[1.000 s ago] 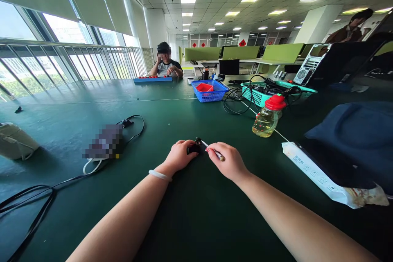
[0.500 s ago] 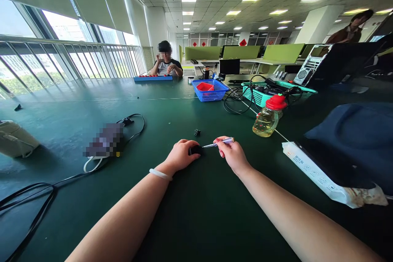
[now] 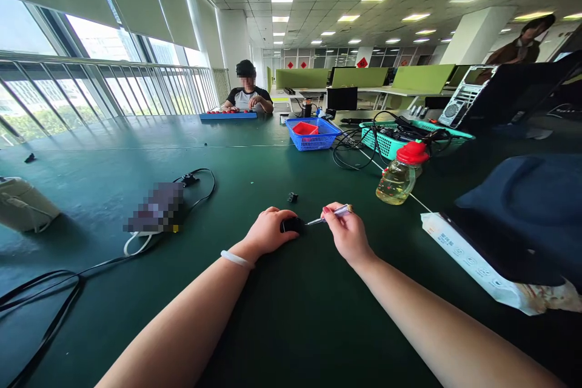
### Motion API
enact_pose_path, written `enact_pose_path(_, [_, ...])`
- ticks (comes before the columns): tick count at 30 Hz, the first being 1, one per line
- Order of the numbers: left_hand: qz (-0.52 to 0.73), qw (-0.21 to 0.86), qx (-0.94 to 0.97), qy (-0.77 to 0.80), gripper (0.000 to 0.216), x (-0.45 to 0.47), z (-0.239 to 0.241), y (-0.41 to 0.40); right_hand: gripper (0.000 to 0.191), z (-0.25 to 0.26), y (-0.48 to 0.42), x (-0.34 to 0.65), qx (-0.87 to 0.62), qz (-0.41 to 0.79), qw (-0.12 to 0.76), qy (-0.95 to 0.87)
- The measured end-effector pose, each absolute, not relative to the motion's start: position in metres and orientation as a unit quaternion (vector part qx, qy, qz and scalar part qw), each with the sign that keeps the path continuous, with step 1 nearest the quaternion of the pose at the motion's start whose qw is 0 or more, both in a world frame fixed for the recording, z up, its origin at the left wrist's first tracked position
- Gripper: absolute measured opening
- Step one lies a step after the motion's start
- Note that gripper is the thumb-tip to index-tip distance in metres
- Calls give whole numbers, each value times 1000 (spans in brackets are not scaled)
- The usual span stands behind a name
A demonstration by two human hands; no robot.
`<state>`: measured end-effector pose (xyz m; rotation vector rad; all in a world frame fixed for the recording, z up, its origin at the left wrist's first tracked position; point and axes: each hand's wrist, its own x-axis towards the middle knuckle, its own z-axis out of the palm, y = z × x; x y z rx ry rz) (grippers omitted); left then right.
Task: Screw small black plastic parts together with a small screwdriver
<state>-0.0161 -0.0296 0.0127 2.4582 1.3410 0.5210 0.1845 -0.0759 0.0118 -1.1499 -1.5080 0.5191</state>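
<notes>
On the dark green table, my left hand is closed around a small black part, its thumb and fingers on either side. What kind of part it is, I cannot make out. My right hand grips a screwdriver by its clear purplish handle. The metal shaft points left, and its tip is close to the right side of the black part; whether it touches I cannot tell. Just beyond my hands lies another small black piece.
A bottle with a red lid stands right of my hands. Farther back are a blue basket and a green basket of cables. A white packet lies right, a black cable left. Another person sits across the table.
The screwdriver and my right hand have drawn back slightly to the right, so the tip is a bit farther from my left hand. My left hand stays on the black part.
</notes>
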Motion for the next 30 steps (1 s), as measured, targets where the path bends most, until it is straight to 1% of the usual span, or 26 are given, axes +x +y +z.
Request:
enact_pose_path(5, [186, 144, 855, 462, 44, -18, 10, -27, 34, 10, -74, 184, -478, 210, 531, -668])
enact_pose_path(10, [178, 127, 859, 464, 45, -18, 10, -27, 27, 14, -78, 181, -455, 184, 479, -728])
enact_pose_path(15, [184, 114, 854, 473, 39, -18, 11, -28, 21, 19, -90, 176, -400, 135, 462, -780])
enact_pose_path(19, [185, 109, 857, 469, 40, -18, 10, -28, 16, 19, -95, 172, -378, 134, 435, -806])
enact_pose_path(22, [176, 105, 857, 473, 42, -18, 10, -27, 17, 18, -95, 170, -388, 144, 414, -811])
enact_pose_path(27, [170, 113, 858, 472, 45, -17, 12, -28, 18, 16, -93, 169, -410, 153, 427, -791])
enact_pose_path(30, [167, 111, 858, 473, 44, -16, 13, -28, 19, 18, -94, 171, -400, 159, 468, -772])
